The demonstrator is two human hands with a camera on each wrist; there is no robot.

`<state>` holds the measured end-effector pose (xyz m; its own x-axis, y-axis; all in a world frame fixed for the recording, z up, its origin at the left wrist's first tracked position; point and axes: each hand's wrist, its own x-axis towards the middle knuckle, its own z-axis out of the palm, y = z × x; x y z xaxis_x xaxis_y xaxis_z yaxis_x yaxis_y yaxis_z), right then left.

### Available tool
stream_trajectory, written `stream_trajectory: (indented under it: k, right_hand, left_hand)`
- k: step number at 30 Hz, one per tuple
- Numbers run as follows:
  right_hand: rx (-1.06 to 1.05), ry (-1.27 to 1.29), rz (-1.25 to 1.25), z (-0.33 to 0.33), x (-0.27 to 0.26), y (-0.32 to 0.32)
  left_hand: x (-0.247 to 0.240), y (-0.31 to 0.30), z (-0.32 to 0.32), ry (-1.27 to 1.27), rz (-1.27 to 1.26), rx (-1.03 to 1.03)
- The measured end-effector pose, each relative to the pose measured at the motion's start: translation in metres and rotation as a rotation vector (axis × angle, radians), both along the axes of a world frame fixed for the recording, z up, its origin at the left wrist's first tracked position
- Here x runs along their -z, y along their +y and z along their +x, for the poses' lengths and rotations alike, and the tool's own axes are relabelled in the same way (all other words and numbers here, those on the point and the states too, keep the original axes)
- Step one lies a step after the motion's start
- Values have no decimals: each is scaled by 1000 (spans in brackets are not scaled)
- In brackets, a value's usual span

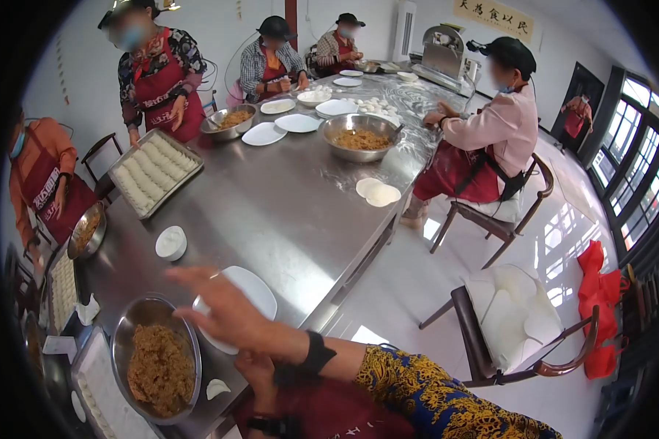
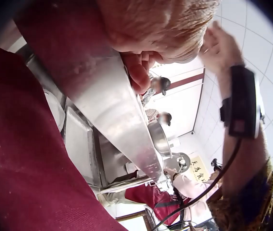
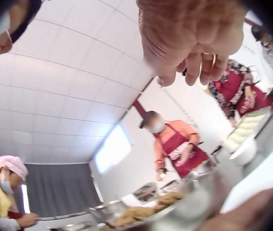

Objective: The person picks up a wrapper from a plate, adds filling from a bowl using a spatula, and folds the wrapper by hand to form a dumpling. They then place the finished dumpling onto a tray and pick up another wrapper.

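Note:
My right hand (image 1: 223,307) is over a white plate (image 1: 260,289), its fingers stretched out to the left and slightly blurred. Nothing shows in it; in the right wrist view its fingers (image 3: 206,70) hang loosely bent. Lower down, my left hand (image 1: 258,373) is close to the apron (image 1: 337,410), partly hidden behind the right forearm. Its fingers (image 2: 137,77) are loosely curled, and no object shows in them. A steel bowl of brown filling (image 1: 161,366) stands left of the plate. One folded dumpling (image 1: 217,388) lies on the table between that bowl and the table edge.
A small white bowl (image 1: 170,244) and a tray of dumplings (image 1: 154,173) stand farther up the steel table (image 1: 271,194). Dough wrappers (image 1: 378,192) lie near its right edge, by another filling bowl (image 1: 362,139). Several people in red aprons are around the table. An empty-seated chair (image 1: 512,322) stands at right.

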<state>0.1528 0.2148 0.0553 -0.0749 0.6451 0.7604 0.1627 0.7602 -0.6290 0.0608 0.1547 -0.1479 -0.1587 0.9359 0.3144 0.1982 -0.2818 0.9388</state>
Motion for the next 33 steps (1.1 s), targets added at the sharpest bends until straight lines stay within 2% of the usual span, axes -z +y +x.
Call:
stream_trajectory:
  k: [1,2,4,5,6,7,8,10,12,19,24,30,33]
  right_hand:
    - [-110,-70,3,-1,-21,-13]
    - [-107,-61,-2,1,-20,-15]
    - [-76,-103,10,3,-16,-9]
    - [16,-80,-41,9,6,3]
    - [92,-105,-95,20,29,20]
    - [192,-182,-207,38,44,26]
    - [303,-189,-202,51,68,33]
    - [428,-224,-254,71,111,47]
    - [378,-222,-400,80,119,45]
    - [321,-281,-402,81,111,38]
    - [316,-384,-333,81,111,39]
    - [277,-355,-214,80,119,43]
    - [351,-387,-96,75,125,44]
  left_hand:
    - [0,5,-5,813,-41,-192]
    - [0,1,-8,823,-43,-187]
    - [-1,-3,-9,239,-27,-42]
    - [-93,-19,26,-73,-224,-1]
    - [-90,-17,27,-266,-349,31]
    - [-84,-14,27,-306,-340,28]
    - [-80,-12,29,-345,-334,29]
    - [-80,-13,29,-334,-335,33]
    - [-81,-12,28,-316,-331,33]
    - [-88,-15,29,-272,-312,43]
    - [-87,-13,30,-289,-326,33]
    - [-78,-12,30,-302,-322,-28]
    - [-68,-13,27,-338,-296,12]
